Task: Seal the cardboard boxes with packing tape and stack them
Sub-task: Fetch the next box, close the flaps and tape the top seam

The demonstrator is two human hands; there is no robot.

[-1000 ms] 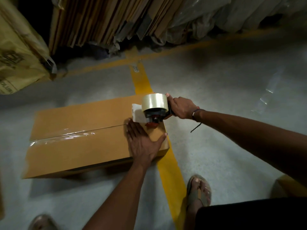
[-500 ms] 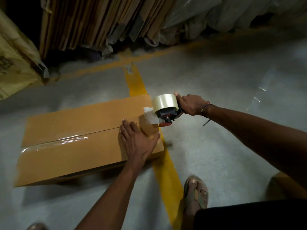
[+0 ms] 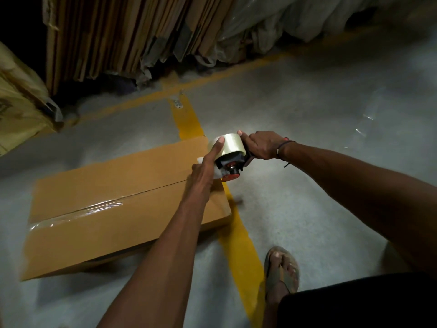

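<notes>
A flat brown cardboard box (image 3: 106,185) lies on the grey floor, with clear tape (image 3: 78,211) covering the left part of its centre seam. At the box's right end, my right hand (image 3: 264,145) grips the handle of a tape dispenser (image 3: 233,147) carrying a roll of clear tape, held just above the box edge. My left hand (image 3: 203,169) is raised to the dispenser. One digit lies against the roll and the other fingers curl at the loose tape end below it.
Flattened cardboard sheets (image 3: 118,36) and plastic-wrapped bundles (image 3: 283,17) lean along the back. A yellow sack (image 3: 19,102) stands at the left. A yellow floor line (image 3: 189,119) runs under the box's right end past my sandalled foot (image 3: 281,268). A clear plastic scrap (image 3: 364,124) lies at the right.
My left hand has lifted off the box top and gone up to the tape roll. My right hand has drawn the dispenser a little to the right, off the box's end.
</notes>
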